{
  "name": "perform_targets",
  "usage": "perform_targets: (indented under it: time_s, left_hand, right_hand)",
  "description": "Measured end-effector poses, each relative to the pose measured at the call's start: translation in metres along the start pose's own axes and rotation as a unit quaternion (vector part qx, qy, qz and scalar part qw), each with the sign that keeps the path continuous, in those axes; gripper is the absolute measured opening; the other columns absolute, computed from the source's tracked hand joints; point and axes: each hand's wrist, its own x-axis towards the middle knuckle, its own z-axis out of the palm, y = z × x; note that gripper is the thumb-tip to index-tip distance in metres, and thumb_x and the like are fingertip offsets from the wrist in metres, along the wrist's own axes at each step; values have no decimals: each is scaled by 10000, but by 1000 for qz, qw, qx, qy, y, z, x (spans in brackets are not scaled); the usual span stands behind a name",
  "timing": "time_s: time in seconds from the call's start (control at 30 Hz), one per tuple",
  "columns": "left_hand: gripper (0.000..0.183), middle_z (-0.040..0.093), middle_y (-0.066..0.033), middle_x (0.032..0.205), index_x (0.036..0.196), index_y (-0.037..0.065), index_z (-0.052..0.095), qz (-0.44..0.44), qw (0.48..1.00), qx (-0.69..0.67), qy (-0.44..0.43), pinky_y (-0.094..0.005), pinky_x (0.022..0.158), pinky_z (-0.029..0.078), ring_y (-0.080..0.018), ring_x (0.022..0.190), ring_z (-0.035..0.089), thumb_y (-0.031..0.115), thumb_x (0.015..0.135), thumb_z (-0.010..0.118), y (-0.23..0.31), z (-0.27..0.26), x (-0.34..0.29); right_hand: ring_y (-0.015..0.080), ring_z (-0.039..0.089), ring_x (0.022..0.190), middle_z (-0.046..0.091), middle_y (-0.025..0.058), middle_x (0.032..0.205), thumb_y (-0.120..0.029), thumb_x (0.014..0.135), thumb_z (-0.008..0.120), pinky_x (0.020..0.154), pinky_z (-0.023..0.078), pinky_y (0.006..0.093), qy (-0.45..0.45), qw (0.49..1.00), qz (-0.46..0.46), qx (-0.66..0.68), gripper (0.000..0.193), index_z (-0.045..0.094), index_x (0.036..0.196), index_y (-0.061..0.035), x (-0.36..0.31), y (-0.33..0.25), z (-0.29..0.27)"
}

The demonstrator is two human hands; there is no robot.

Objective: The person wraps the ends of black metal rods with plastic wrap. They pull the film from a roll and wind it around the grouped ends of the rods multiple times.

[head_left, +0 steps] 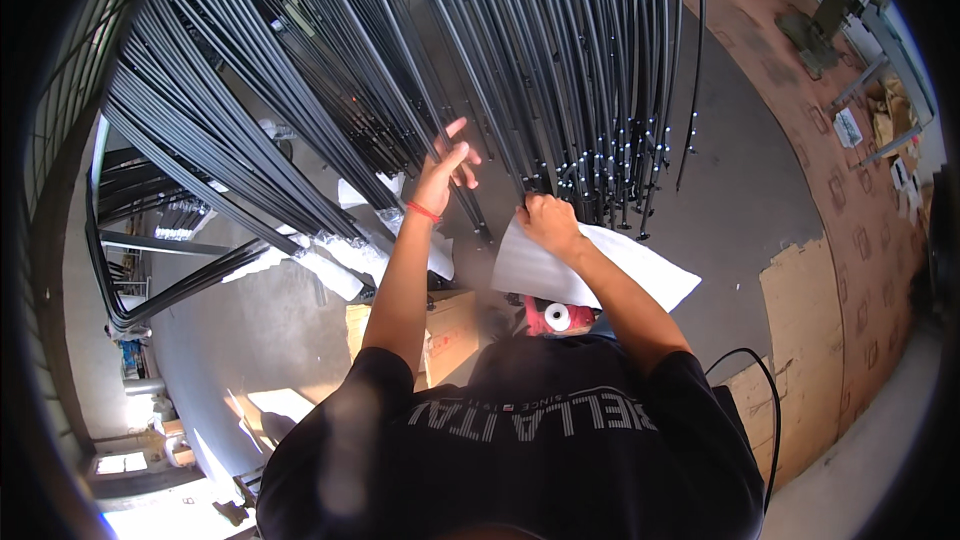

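Observation:
Many long black metal rods (500, 60) run away from me across the upper part of the head view. My left hand (447, 172), with a red cord at its wrist, is raised beside the thin rods with its fingers spread. It appears to hold nothing. My right hand (548, 223) is closed at the near end of the rods, gripping the upper edge of a white foam sheet (640, 270). The sheet hangs below that hand and under my right forearm. Whether a rod end is also inside the right hand's grip is hidden.
At left, bundled rods (230, 140) have ends wrapped in white foam (335, 265). A cardboard box (450, 330) stands near my left arm, and a white roll (557, 316) on something red sits before me. Flattened cardboard (800, 310) lies at right; a black cable (775, 410) curves beside me.

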Motion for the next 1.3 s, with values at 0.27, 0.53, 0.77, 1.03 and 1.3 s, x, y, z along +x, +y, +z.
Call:
perform_targets:
  time_s: [0.27, 0.53, 0.77, 1.03, 1.3]
  left_hand:
    - [448, 534, -65, 986, 1145, 18, 502, -23, 999, -16, -33, -204, 475, 411, -100, 592, 534, 233, 765, 603, 5, 16, 31]
    - [424, 541, -98, 1072, 1156, -49, 467, 30, 997, -67, -9, -272, 850, 384, -162, 931, 531, 82, 768, 580, -14, 16, 44]
    - [257, 450, -142, 1219, 1001, -25, 517, -14, 979, -195, -49, -320, 951, 330, -225, 1114, 438, 110, 787, 565, -30, 11, 59]
    - [186, 561, -11, 856, 905, 28, 549, 75, 995, -63, 31, -241, 743, 411, -108, 833, 526, 79, 742, 623, -20, 5, 61]
    - [240, 623, -116, 900, 946, -26, 589, -9, 989, -114, -96, -216, 695, 427, -168, 857, 588, 91, 739, 614, 19, -2, 50]
  right_hand:
    - [321, 611, 699, 612, 150, 727, -250, 781, 491, 646, 496, 393, -66, 994, -29, -77, 245, 582, 766, -23, 23, -3, 10]
    - [345, 581, 807, 595, 223, 800, -299, 808, 494, 713, 459, 407, 96, 985, 60, 132, 371, 542, 1080, -51, 70, -2, -58]
    - [331, 597, 702, 596, 214, 737, -278, 777, 550, 647, 457, 373, 106, 959, 64, 255, 381, 543, 1060, -22, 98, 0, -33]
    - [305, 586, 582, 568, 202, 613, -186, 694, 587, 556, 451, 380, 63, 978, -7, 198, 214, 584, 712, 28, 109, 0, -41]
    - [218, 527, 541, 553, 139, 583, -214, 739, 597, 559, 426, 335, -106, 968, -45, 224, 255, 576, 736, 41, 97, -11, -66]
